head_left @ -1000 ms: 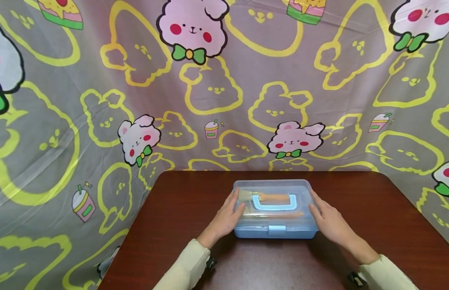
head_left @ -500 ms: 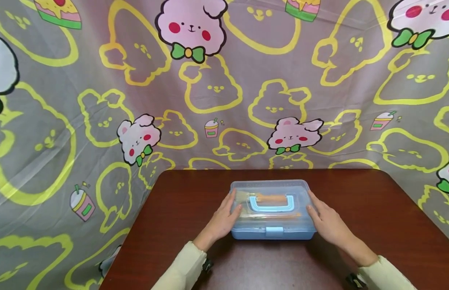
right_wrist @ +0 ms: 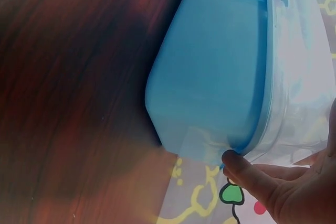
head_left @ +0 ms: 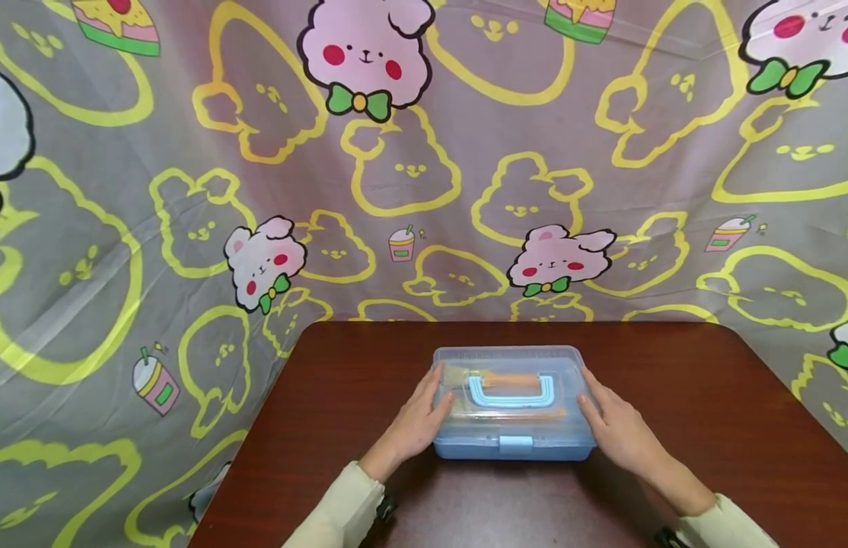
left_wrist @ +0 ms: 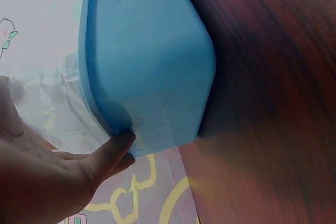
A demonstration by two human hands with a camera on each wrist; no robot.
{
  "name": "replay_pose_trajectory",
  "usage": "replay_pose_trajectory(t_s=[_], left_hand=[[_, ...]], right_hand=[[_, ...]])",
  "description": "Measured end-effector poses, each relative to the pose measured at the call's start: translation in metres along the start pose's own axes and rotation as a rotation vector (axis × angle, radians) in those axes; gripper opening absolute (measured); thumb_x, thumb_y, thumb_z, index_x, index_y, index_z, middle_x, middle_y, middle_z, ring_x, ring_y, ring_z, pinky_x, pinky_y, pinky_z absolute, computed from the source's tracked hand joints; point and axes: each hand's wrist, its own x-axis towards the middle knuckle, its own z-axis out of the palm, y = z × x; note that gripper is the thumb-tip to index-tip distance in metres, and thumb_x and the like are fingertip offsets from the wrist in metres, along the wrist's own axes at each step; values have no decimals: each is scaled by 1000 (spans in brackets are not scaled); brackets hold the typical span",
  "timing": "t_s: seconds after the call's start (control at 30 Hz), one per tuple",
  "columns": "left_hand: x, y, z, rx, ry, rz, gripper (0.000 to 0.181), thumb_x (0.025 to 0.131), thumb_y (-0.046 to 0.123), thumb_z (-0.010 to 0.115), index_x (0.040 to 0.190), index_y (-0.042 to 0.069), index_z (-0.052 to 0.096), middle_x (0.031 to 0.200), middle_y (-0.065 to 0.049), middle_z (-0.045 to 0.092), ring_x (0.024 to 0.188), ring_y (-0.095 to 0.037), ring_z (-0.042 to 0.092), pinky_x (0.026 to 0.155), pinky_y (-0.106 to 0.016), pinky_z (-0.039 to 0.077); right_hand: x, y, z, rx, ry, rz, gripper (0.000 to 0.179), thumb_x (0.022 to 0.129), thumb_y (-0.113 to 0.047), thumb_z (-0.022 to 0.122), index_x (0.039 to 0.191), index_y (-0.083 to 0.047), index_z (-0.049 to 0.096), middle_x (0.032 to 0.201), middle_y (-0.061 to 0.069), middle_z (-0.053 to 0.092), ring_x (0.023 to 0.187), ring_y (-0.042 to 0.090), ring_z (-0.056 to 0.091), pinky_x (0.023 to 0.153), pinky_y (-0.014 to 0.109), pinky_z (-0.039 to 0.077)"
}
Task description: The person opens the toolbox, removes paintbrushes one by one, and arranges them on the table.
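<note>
A plastic storage box (head_left: 513, 449) with a light blue base, a clear lid and a blue carry handle (head_left: 511, 399) sits on the table, its latch (head_left: 516, 445) facing me. Through the lid show what look like wooden-handled brushes (head_left: 509, 378). My left hand (head_left: 412, 420) grips the box's left end, thumb over the lid's edge. At the right end my right hand (head_left: 623, 430) holds it in the same way. Both wrist views show fingertips (left_wrist: 125, 139) (right_wrist: 233, 160) at the rim where lid and base meet; the far fingers are partly hidden.
The dark reddish-brown wooden table (head_left: 355, 358) has rounded far corners. A grey cloth (head_left: 458, 183) printed with yellow outlines and cartoon animals hangs behind it and along both sides.
The box has slid slightly toward me and a little to the left, with both hands on its ends. The lid stays on.
</note>
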Motion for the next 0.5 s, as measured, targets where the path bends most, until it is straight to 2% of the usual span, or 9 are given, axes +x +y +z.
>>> replay_pose_trajectory(t_s=[0.5], left_hand=[[-9, 1, -5, -1, -21, -10, 67, 99, 53, 34, 154, 22, 11, 156, -11, 15, 137, -32, 24, 103, -57, 27]], right_hand=[[-3, -4, 2, 22, 28, -39, 58, 102, -36, 39, 148, -2, 27, 138, 30, 40, 124, 46, 41, 95, 61, 34]])
